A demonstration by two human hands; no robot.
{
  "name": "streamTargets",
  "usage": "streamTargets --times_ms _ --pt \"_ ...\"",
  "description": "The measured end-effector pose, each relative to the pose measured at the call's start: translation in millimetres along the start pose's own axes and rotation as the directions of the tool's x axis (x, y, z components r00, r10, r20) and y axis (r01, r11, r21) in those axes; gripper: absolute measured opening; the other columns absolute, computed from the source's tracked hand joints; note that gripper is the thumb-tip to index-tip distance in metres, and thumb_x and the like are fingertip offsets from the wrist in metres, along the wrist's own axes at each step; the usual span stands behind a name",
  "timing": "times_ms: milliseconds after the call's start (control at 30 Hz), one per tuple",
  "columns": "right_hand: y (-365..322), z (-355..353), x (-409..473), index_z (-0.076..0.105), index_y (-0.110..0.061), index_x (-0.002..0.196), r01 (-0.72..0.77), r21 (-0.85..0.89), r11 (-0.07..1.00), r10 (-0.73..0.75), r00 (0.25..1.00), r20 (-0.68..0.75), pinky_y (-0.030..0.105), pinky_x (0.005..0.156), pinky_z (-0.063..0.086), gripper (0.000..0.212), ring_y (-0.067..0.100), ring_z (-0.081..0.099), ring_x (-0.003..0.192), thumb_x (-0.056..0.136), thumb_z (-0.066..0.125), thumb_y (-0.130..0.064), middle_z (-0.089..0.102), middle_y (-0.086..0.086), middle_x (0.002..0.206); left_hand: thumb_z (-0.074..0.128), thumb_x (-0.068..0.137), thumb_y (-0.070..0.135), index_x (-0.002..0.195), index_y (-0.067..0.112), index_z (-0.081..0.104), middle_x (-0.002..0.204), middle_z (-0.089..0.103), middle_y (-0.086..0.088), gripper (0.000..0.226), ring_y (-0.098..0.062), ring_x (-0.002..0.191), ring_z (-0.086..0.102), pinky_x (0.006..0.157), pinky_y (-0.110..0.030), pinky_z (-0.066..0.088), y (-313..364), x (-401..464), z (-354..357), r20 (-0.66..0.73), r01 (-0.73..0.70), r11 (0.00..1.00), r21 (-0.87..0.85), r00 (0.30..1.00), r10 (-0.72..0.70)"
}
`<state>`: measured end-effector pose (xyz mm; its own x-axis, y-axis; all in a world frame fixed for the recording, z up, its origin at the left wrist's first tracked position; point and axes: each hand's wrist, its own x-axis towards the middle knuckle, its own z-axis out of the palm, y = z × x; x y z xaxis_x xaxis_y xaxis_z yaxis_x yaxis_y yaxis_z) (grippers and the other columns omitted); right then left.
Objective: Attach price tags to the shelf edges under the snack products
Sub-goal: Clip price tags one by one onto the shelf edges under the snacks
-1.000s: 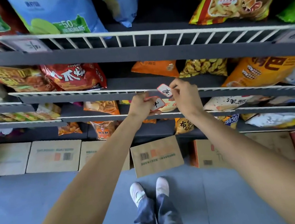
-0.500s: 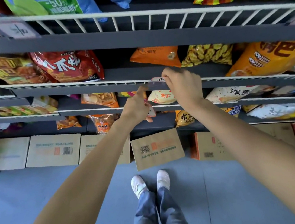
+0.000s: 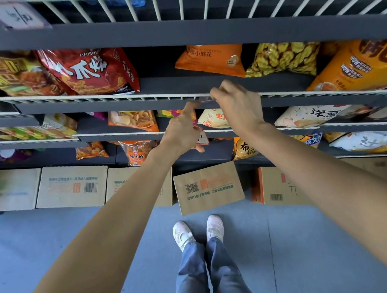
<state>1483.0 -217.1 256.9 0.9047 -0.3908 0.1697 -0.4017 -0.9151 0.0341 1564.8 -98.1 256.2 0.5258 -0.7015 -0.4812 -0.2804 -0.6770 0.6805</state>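
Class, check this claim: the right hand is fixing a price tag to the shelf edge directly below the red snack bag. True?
Not quite. The head view shows the right hand fixing the price tag to the shelf edge below the orange snack bag, not the red one.

Grey wire-edged shelf [image 3: 157, 90]: red bag [image 3: 87, 71], orange bag [image 3: 211, 60] on it.

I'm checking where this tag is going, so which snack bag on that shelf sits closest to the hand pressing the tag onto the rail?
The small orange bag, directly behind the right hand at the tag. The red bag and yellow patterned bag sit farther off on either side.
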Motion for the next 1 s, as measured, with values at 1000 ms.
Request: streamTargets --times_ms 1000 --pt "-8 9 -28 0.07 -0.012 0.102 -0.033 -0.128 0.991 0.042 0.997 0.067 0.022 0.035 0.041 0.059 0.016 0.062 0.078 0.046 0.088 -0.009 0.063 0.003 0.099 0.052 0.093 0.007 0.142 0.026 0.029 0.131 0.054 -0.011 0.057 -0.014 0.059 0.07 0.061 -0.021 0.058 5 1 6 -0.07 -0.036 0.976 -0.215 0.997 0.021"
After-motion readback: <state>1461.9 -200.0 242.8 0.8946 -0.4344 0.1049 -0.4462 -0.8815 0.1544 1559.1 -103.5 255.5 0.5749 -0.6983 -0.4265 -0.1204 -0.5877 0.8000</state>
